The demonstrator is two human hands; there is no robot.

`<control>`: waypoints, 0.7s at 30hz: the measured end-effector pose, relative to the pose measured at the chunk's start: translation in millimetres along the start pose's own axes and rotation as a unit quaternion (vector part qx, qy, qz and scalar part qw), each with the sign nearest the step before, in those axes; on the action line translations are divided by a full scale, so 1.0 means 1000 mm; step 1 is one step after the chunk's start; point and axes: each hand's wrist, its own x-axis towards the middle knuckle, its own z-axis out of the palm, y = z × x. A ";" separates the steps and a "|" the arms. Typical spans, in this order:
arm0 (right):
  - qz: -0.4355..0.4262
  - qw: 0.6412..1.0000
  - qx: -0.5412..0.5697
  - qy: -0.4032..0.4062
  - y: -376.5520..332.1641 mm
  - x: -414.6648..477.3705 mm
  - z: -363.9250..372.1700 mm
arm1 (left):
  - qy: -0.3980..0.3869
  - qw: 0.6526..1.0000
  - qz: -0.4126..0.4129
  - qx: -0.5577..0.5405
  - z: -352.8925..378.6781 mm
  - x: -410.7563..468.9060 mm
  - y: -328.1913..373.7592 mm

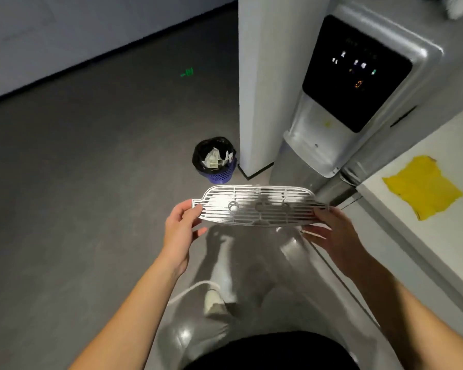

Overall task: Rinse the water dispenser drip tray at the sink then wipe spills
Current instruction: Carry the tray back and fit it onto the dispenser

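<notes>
A shiny slotted metal drip tray grille is held level in front of me, between both hands. My left hand pinches its left end between thumb and fingers. At the right end my right hand grips the edge, thumb on top and fingers underneath. The silver water dispenser stands at the upper right, with a black lit panel and an open dispensing bay. A yellow cloth lies flat on the white counter to the right.
A blue bin with a black liner and crumpled paper stands on the grey floor beside a white pillar. Below my hands a white cable and plug lie on the floor. My legs show at the bottom.
</notes>
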 end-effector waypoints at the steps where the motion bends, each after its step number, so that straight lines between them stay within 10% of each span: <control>1: 0.000 1.000 0.006 0.017 -0.004 0.007 0.008 | -0.013 1.000 -0.002 0.009 0.001 0.017 0.012; 21: 0.005 0.961 0.164 0.221 -0.039 0.206 0.005 | -0.160 0.973 -0.046 0.159 0.186 0.308 0.090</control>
